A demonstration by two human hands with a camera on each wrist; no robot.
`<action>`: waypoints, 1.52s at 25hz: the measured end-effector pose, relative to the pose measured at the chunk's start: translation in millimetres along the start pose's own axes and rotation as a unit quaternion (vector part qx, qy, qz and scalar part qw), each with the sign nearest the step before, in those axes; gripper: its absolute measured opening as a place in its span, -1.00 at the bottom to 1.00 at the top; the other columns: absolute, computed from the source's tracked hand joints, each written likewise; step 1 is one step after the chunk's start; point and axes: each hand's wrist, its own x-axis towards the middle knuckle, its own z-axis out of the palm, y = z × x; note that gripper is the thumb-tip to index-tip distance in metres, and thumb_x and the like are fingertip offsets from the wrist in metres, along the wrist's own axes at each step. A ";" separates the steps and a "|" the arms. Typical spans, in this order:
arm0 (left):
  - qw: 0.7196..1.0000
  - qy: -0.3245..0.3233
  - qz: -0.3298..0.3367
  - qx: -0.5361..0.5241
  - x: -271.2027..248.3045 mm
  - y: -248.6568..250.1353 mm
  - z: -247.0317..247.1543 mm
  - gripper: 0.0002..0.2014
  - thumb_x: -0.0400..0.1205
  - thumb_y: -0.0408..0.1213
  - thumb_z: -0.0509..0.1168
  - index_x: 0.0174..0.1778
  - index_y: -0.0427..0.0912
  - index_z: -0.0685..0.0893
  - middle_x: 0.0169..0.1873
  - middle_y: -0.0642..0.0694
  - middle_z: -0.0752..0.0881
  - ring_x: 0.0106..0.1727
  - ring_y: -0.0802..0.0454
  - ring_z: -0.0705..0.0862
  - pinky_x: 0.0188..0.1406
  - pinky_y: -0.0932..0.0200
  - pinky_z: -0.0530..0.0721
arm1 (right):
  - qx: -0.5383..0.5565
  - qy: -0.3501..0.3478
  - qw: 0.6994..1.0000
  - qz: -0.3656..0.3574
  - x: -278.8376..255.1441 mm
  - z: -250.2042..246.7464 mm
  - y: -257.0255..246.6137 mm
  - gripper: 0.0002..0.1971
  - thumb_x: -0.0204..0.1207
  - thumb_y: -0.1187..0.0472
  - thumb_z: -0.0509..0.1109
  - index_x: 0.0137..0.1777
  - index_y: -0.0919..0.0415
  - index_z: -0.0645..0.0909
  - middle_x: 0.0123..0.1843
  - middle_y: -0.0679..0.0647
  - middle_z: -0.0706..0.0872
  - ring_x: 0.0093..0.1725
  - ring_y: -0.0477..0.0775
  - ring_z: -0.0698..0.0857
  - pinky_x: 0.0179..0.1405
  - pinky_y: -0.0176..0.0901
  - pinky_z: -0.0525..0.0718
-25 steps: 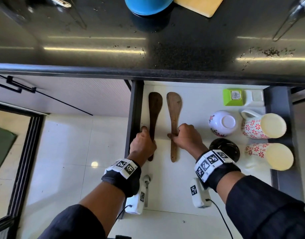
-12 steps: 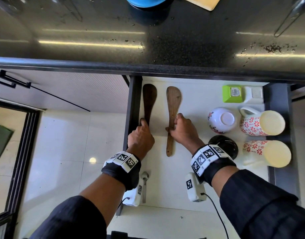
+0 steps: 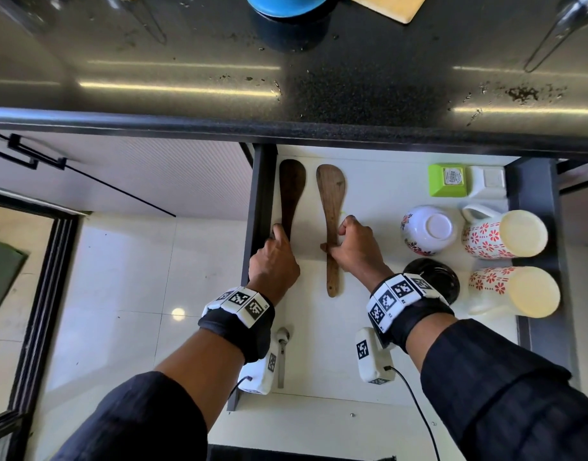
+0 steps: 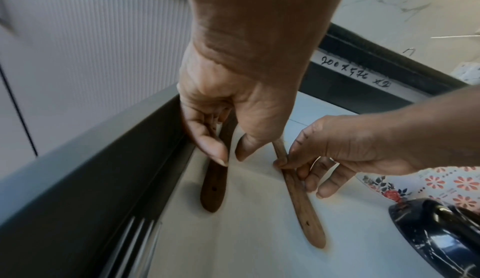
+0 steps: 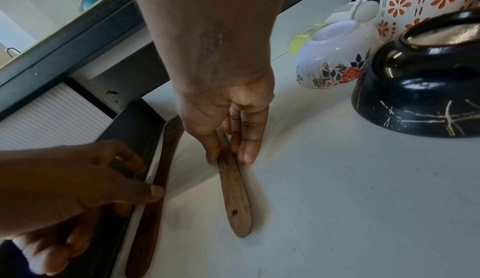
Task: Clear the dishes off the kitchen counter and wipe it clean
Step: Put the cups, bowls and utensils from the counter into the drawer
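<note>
Both wooden spatulas lay flat in the open drawer [image 3: 379, 377] under the counter [image 3: 186, 54]. The left hand [image 3: 274, 261] pinched the dark spatula [image 3: 291, 194] against the drawer's left wall; the right hand [image 3: 356, 249] pinched the lighter spatula [image 3: 331, 194] just beside it. Two floral mugs [image 3: 505, 234], a white bowl [image 3: 429, 229] and a black bowl [image 3: 435, 281] were stowed at the right. Judging by this, clearing was well along: a blue bowl [image 3: 286, 3], a wooden board [image 3: 395, 5] and crumbs [image 3: 522, 93] remained on the counter, unwiped.

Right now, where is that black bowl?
The black bowl sits upside down in the open drawer, on its right half in the head view, just beyond the right hand's wrist, beside the lower flowered mug.
</note>
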 end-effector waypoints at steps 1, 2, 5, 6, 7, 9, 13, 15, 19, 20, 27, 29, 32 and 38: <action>1.000 0.005 0.000 -0.011 -1.2 0.0 -1.5 -0.35 0.70 -0.32 0.22 0.64 -0.26 0.02 0.21 -0.33 0.63 0.07 -0.29 0.74 -0.02 -0.10 0.74 | -0.001 0.001 1.000 0.002 -1.4 0.4 0.0 -0.55 0.36 0.09 0.63 0.12 0.24 0.52 0.05 0.16 0.70 0.08 0.23 0.67 -0.12 -0.15 0.50; 1.000 0.007 0.003 -0.019 -2.7 -0.5 -3.2 -0.32 0.68 -0.33 0.24 0.64 -0.25 0.01 0.23 -0.33 0.61 0.08 -0.30 0.73 -0.01 -0.10 0.73 | -0.001 0.004 1.000 0.003 -3.2 0.9 0.0 -0.55 0.35 0.11 0.63 0.12 0.24 0.53 0.06 0.16 0.70 0.09 0.24 0.67 -0.12 -0.15 0.50; 1.000 -0.004 0.029 -0.005 -10.5 -3.4 -3.8 -0.28 0.65 -0.37 0.24 0.66 -0.15 -0.02 0.23 -0.34 0.58 0.07 -0.31 0.71 0.01 -0.14 0.73 | 0.011 0.017 1.000 0.008 -5.7 5.0 -0.4 -0.59 0.33 0.14 0.64 0.05 0.25 0.54 0.00 0.14 0.71 0.04 0.27 0.68 -0.17 -0.15 0.47; 0.999 -0.011 0.042 0.004 -13.6 -4.1 -2.5 -0.25 0.65 -0.37 0.23 0.68 -0.09 -0.05 0.22 -0.34 0.58 0.06 -0.32 0.70 0.01 -0.16 0.72 | 0.012 0.021 1.000 0.011 -5.6 5.5 -1.2 -0.61 0.34 0.13 0.63 0.03 0.25 0.54 -0.03 0.13 0.70 0.02 0.26 0.69 -0.18 -0.15 0.46; 0.998 -0.017 0.053 0.010 -16.4 -6.0 -1.1 -0.22 0.65 -0.36 0.22 0.69 -0.03 -0.09 0.22 -0.32 0.58 0.06 -0.32 0.70 -0.01 -0.17 0.71 | 0.015 0.023 1.000 0.014 -5.0 6.4 -2.3 -0.62 0.35 0.13 0.63 0.02 0.23 0.53 -0.06 0.11 0.68 0.01 0.26 0.69 -0.19 -0.14 0.47; 0.998 -0.021 0.068 0.001 -19.9 -11.7 0.0 -0.17 0.66 -0.33 0.24 0.71 0.07 -0.15 0.19 -0.30 0.58 0.03 -0.30 0.69 -0.04 -0.15 0.69 | 0.016 0.025 0.999 0.020 -3.4 7.2 -3.5 -0.63 0.36 0.09 0.62 -0.01 0.19 0.50 -0.07 0.09 0.66 0.00 0.26 0.69 -0.18 -0.12 0.49; 0.991 0.039 0.129 -0.028 -30.9 -25.4 -18.7 -0.25 0.68 -0.24 0.27 0.70 0.04 -0.03 0.22 -0.27 0.64 0.03 -0.22 0.71 -0.06 -0.11 0.71 | -0.017 0.034 0.999 0.005 -14.9 -7.1 -12.6 -0.69 0.39 0.05 0.58 0.01 0.14 0.57 -0.06 0.03 0.68 0.00 0.17 0.65 -0.15 -0.14 0.48; 0.986 0.076 0.142 -0.033 -36.5 -31.4 -39.1 -0.34 0.69 -0.19 0.25 0.67 0.01 0.09 0.25 -0.23 0.65 0.03 -0.18 0.70 -0.11 -0.06 0.70 | 0.001 0.050 0.999 -0.014 -23.5 -20.0 -22.1 -0.80 0.39 0.11 0.56 -0.10 0.09 0.61 -0.12 -0.01 0.73 -0.03 0.13 0.69 -0.18 -0.17 0.48; 0.971 0.167 0.160 -0.066 -55.1 -52.8 -92.8 -0.49 0.71 -0.13 0.27 0.57 0.00 0.28 0.08 -0.10 0.69 -0.13 0.04 0.64 -0.29 0.23 0.56 | 0.064 0.103 0.986 -0.115 -39.5 -58.1 -69.9 -0.83 0.37 0.11 0.58 -0.25 0.08 0.62 -0.29 -0.10 0.73 -0.22 0.02 0.73 -0.24 -0.16 0.64; 0.965 0.194 0.162 -0.068 -60.3 -58.3 -108.7 -0.51 0.70 -0.11 0.29 0.54 0.00 0.33 0.04 -0.06 0.69 -0.14 0.08 0.63 -0.33 0.31 0.50 | 0.083 0.119 0.978 -0.147 -42.3 -70.1 -85.5 -0.83 0.37 0.14 0.57 -0.28 0.08 0.60 -0.33 -0.12 0.72 -0.27 -0.01 0.72 -0.27 -0.18 0.64; 0.935 0.310 0.118 -0.124 -29.4 -100.4 -251.8 -0.52 0.60 -0.11 0.41 0.42 -0.04 0.45 0.00 0.04 0.62 -0.10 -0.02 0.61 -0.19 0.13 0.49 | 0.029 0.170 0.946 -0.275 -27.1 -158.8 -203.6 -0.84 0.39 0.11 0.58 -0.16 0.04 0.62 -0.20 -0.12 0.70 -0.17 -0.06 0.70 -0.15 -0.13 0.67; 0.944 0.285 0.103 -0.132 1.5 -116.5 -284.6 -0.47 0.59 -0.11 0.43 0.45 -0.06 0.42 0.06 0.00 0.63 -0.01 -0.10 0.66 -0.10 0.09 0.54 | -0.054 0.170 0.944 -0.278 -2.3 -174.8 -230.9 -0.71 0.39 0.07 0.59 0.03 0.05 0.60 0.08 -0.03 0.63 0.07 0.01 0.66 0.06 -0.03 0.66; 0.952 0.256 0.119 -0.122 50.0 -131.9 -318.8 -0.43 0.58 -0.12 0.45 0.47 -0.09 0.40 0.14 -0.05 0.65 0.16 -0.10 0.64 0.05 0.03 0.57 | -0.135 0.184 0.945 -0.236 40.7 -185.2 -258.7 -0.50 0.42 0.09 0.57 0.32 0.10 0.50 0.38 0.07 0.44 0.32 0.13 0.54 0.25 0.00 0.55; 0.916 0.187 0.066 -0.350 134.9 -162.8 -347.9 -0.59 0.60 0.03 0.41 0.24 -0.08 0.48 0.03 -0.11 0.67 -0.07 -0.06 0.70 -0.13 -0.03 0.70 | -0.198 0.209 0.928 -0.237 104.5 -149.7 -318.8 -0.42 0.42 0.13 0.54 0.44 0.10 0.48 0.55 0.13 0.30 0.52 0.28 0.36 0.42 0.13 0.45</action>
